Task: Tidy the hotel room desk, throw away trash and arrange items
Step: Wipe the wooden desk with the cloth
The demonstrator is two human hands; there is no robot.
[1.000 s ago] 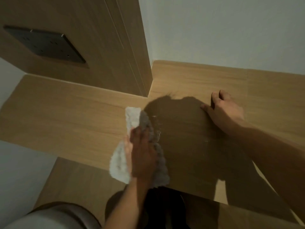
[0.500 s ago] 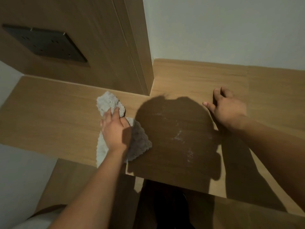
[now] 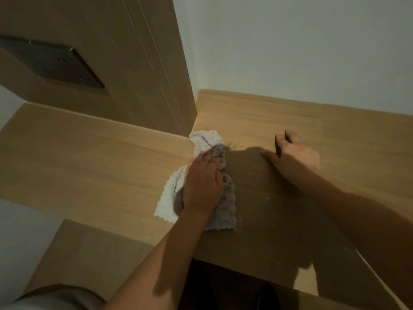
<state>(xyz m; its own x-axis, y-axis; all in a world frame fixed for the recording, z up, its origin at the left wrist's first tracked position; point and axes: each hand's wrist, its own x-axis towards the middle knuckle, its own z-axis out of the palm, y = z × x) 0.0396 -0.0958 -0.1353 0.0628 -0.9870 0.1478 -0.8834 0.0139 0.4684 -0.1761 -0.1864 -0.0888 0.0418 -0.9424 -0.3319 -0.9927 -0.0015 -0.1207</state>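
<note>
White cloth (image 3: 207,142) lay under my flat left hand (image 3: 204,182); right hand (image 3: 295,157) braced fingertips, holding nothing. I judged firm, overlapping strokes best.

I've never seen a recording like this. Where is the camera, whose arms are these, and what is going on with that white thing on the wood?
There is no machine here: a person wears a wide-angle camera on the head, looking forward and down, so you see their own two bare arms. The wooden surface is a desk set against a pale wall, with a wooden panel at the back holding a dark socket plate. The left hand lies on top of a white cloth, pressing it flat against the desk as if wiping. The right hand rests on the desk beside it, holding nothing. The dark patch between the hands is a shadow. A few pale specks show on the wood near the cloth.
</note>
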